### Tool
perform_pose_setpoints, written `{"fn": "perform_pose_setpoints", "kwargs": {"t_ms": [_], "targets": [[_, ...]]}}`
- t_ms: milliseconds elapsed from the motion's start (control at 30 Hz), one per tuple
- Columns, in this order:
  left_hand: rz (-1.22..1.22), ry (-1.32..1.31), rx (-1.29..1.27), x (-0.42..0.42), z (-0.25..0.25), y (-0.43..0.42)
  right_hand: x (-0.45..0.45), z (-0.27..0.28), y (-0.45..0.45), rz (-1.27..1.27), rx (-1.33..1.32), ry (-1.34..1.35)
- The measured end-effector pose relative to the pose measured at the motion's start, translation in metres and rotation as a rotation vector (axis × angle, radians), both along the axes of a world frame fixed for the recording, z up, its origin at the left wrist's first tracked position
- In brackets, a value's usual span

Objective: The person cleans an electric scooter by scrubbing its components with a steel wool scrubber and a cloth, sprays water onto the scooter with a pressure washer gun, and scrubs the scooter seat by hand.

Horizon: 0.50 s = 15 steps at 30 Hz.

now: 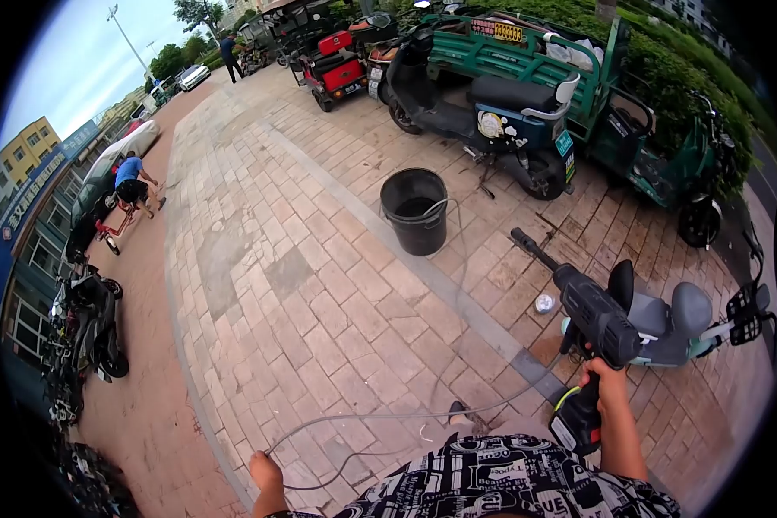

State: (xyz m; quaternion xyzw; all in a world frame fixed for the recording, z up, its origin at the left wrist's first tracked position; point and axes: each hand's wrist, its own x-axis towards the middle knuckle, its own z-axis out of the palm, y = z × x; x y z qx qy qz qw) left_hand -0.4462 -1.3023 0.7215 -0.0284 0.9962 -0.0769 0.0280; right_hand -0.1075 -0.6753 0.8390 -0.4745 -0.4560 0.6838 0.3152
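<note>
In my right hand (604,380) is the handle of a black cordless pressure washer gun (597,315), its nozzle pointing up and to the left. A battery with a yellow-green edge sits below the grip. My left hand (266,470), at the lower left, is closed around a thin grey hose (354,417). The hose loops across the paving to the gun, and a clear length runs into a black bucket (414,211) that stands upright on the bricks ahead. What the bucket holds is too dark to tell.
A pale green scooter (665,324) stands close by on the right, behind the gun. Beyond the bucket are a dark scooter (501,108), a green cargo tricycle (509,56) and a red vehicle (332,69). Parked motorcycles (91,319) and a bending person (132,181) are at left.
</note>
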Motion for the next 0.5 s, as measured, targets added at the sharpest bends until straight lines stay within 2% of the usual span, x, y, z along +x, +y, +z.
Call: {"fn": "perform_pose_setpoints", "kwargs": {"t_ms": [67, 133, 200, 300, 400, 467, 500], "targets": [[-0.012, 0.028, -0.009, -0.019, 0.001, 0.002, -0.006, -0.002, 0.003, -0.013, -0.008, 0.009], [0.107, 0.041, 0.043, -0.031, 0.017, 0.020, -0.012, 0.004, 0.003, -0.036, -0.002, 0.004], [0.112, 0.048, 0.061, -0.043, 0.012, 0.025, -0.019, 0.007, 0.006, -0.057, -0.004, -0.010], [0.098, -0.023, 0.238, -0.059, -0.017, 0.026, -0.021, -0.001, 0.014, -0.025, 0.046, -0.082], [0.058, -0.232, 0.270, -0.063, -0.043, 0.039, -0.025, 0.000, 0.020, -0.065, -0.049, -0.057], [-0.042, -0.265, 0.305, -0.067, -0.077, 0.044, -0.030, 0.007, 0.024, -0.049, -0.016, -0.080], [0.065, -0.343, 0.458, -0.071, -0.096, 0.053, -0.027, 0.002, 0.029, -0.030, -0.036, -0.106]]}}
